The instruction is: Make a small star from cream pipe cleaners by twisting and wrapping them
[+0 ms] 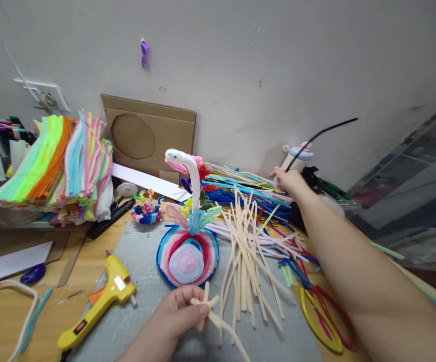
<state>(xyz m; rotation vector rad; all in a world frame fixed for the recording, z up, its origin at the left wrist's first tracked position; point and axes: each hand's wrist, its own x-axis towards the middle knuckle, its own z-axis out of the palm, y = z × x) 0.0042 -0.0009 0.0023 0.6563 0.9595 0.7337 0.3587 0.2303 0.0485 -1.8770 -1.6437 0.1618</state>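
Note:
Near the mat's front, my left hand [184, 311] pinches a few crossed cream pipe cleaners [233, 336], one trailing toward the bottom edge. At the back right, my right hand [288, 181] is closed on a black pipe cleaner [318, 134], which sticks up and bends to the right. Beyond my left hand stands a pipe-cleaner figure with a white curved neck [195, 186] and a round striped body [161, 251]. A loose pile of cream pipe cleaners [246, 266] fans out to its right.
A yellow glue gun [103, 306] lies left on the grey mat [135, 261]. Scissors [321, 322] rest under my right forearm. Colored pipe-cleaner bundles [48, 161], cardboard [173, 130] and a bottle [297, 157] stand by the wall. A small striped ring [146, 215] sits behind the glue gun.

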